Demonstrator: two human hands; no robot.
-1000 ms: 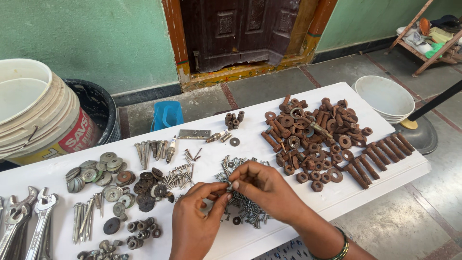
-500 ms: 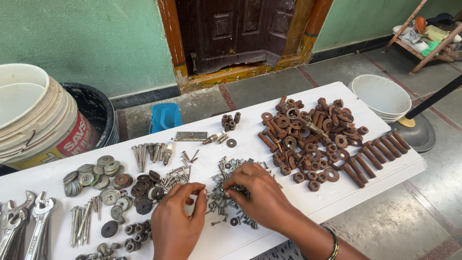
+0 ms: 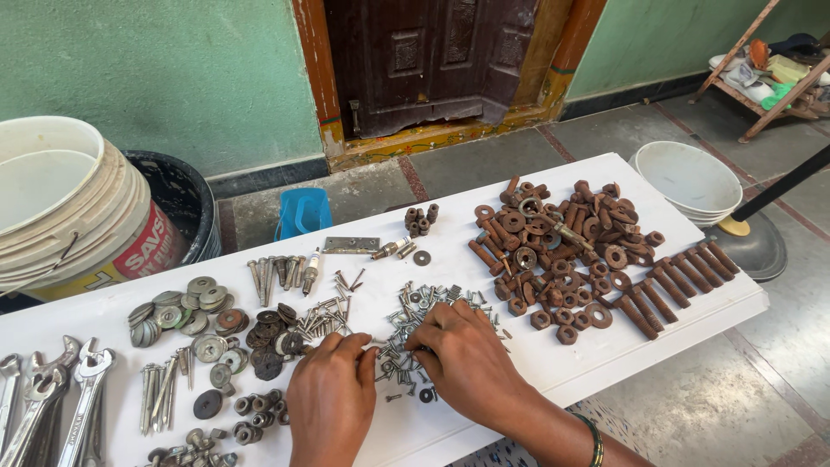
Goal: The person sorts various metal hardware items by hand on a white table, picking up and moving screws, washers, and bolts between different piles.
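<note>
My left hand (image 3: 331, 396) rests knuckles-up on the white table (image 3: 596, 350), its fingertips pinched together on what looks like a small silver screw, at the left edge of a heap of small silver screws (image 3: 425, 304). My right hand (image 3: 464, 355) lies on that heap with curled fingers pressing into the screws. Whether it holds one is hidden. A smaller pile of screws (image 3: 323, 316) sits just beyond my left hand.
On the table lie rusty nuts and bolts (image 3: 562, 238), a row of rusty bolts (image 3: 683, 275), silver washers (image 3: 177, 311), dark washers (image 3: 262, 335), nails (image 3: 158, 393), wrenches (image 3: 47, 398) and a hinge (image 3: 350, 246). Stacked buckets (image 3: 65, 212) stand at the left, a white bowl (image 3: 689, 177) at the right.
Both hands have come down from holding a small piece together above the table. The left moved left, the right dropped onto the screw heap.
</note>
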